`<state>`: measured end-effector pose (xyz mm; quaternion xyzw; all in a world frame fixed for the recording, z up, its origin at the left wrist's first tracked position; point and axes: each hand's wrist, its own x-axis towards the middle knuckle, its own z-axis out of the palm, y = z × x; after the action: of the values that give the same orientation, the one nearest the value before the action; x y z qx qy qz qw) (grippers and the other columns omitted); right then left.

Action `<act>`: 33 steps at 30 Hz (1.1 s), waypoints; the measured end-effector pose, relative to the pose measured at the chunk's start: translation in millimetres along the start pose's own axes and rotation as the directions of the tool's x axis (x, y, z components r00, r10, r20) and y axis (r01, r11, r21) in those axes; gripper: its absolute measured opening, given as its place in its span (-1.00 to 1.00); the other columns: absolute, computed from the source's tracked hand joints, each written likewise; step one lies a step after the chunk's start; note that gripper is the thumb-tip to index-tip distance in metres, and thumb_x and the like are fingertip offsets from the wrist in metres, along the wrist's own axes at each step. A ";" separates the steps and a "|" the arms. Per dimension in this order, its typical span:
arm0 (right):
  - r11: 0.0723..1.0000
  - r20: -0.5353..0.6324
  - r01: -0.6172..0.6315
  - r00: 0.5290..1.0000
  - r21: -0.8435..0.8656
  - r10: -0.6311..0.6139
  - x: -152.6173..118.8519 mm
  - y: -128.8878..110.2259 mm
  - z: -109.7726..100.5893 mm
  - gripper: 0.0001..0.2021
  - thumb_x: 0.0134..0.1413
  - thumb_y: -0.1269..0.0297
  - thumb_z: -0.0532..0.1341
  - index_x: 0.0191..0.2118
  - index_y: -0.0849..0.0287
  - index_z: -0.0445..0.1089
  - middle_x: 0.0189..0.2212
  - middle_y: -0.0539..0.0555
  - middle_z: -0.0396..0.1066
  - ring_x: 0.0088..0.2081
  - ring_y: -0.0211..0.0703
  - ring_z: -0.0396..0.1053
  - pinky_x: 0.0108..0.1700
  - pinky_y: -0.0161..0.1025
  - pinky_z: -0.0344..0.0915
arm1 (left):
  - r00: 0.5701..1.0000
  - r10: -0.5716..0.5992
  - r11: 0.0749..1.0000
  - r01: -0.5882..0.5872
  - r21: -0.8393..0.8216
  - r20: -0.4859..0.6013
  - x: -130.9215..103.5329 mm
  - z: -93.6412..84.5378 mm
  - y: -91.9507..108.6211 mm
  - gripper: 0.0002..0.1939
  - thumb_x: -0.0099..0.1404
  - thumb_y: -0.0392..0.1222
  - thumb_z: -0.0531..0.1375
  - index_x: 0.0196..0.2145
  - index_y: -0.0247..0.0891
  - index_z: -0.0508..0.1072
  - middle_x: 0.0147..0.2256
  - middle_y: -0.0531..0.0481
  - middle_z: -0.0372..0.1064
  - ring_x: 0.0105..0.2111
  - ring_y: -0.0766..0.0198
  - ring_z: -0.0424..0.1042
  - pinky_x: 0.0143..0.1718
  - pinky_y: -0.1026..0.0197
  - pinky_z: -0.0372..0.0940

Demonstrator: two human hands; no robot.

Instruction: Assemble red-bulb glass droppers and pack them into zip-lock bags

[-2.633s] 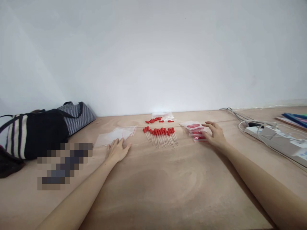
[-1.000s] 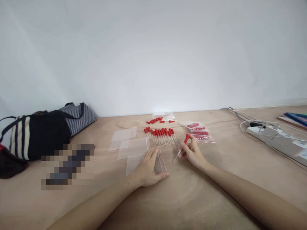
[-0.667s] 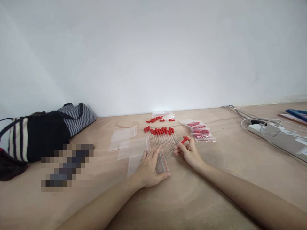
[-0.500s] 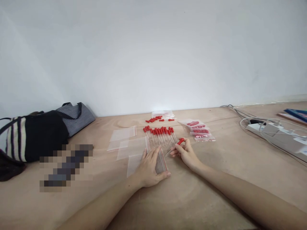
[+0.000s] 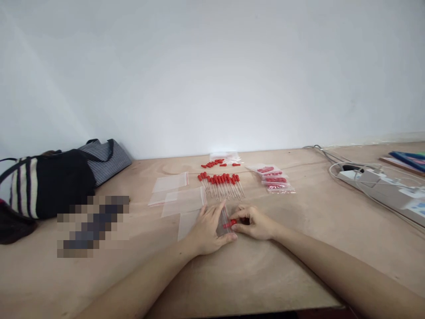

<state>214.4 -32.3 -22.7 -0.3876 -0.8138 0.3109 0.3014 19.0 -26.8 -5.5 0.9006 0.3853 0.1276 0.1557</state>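
Observation:
My left hand [image 5: 209,230] lies flat with fingers spread on a clear zip bag [image 5: 223,220] with a red-lined edge. At that edge my right hand [image 5: 254,222] pinches the red bulb of a dropper [image 5: 230,223]; its front part is in the bag's mouth. Beyond my hands is a row of droppers [image 5: 221,181] with red bulbs and clear tubes. Flat clear bags [image 5: 182,203] overlap to the left of the row. On the right, filled bags [image 5: 275,180] show red bulbs inside.
Loose red bulbs [image 5: 214,163] and more clear bags [image 5: 229,156] lie near the wall. A black striped bag [image 5: 59,186] stands at left. A white power strip [image 5: 381,188] with cables and a blue item [image 5: 408,160] are at right.
My right hand has moved nearer and left, bringing the dropper from beside the bag into its mouth. My left hand has stayed on the bag.

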 end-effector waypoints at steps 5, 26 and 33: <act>0.995 0.052 0.041 0.998 -0.091 -0.036 -0.3 -3.3 -3.3 -0.80 0.02 0.30 0.10 -0.25 0.15 0.43 -0.48 0.01 0.22 -0.42 -0.29 0.19 -0.37 -0.34 0.15 | 0.990 0.000 0.999 0.004 -0.033 0.140 -18.7 -25.2 -13.3 -0.19 0.08 0.20 0.08 0.16 -0.26 -0.06 0.15 -0.19 -0.03 0.12 0.03 0.00 0.08 -0.01 0.01; 0.983 0.178 0.045 0.981 0.176 -0.076 -7.1 21.8 -34.5 -0.74 0.00 0.17 0.15 -0.21 0.15 0.42 -0.24 0.08 0.27 -0.19 -0.22 0.26 -0.11 -0.25 0.19 | 0.965 0.262 0.946 -0.259 -0.194 -0.010 10.9 2.7 -6.1 -0.42 0.08 0.01 0.17 0.03 -0.23 0.19 0.02 -0.17 0.13 -0.01 0.08 0.19 -0.02 0.06 0.14; 0.988 0.213 0.032 0.975 0.148 -0.063 -8.0 19.0 -34.9 -0.67 0.07 0.11 0.06 -0.17 0.19 0.41 -0.30 0.09 0.35 -0.29 -0.24 0.29 -0.21 -0.30 0.23 | 0.998 0.052 0.945 -0.061 -0.321 -0.038 4.6 -8.6 -17.9 -0.73 0.31 -0.12 -0.12 -0.22 -0.26 0.30 -0.37 0.00 0.37 -0.36 0.31 0.35 -0.27 0.24 0.23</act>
<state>252.5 -19.7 -17.0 -0.3089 -0.8264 0.4020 0.2452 7.4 -10.2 -3.9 0.8719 0.3355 0.2060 0.2913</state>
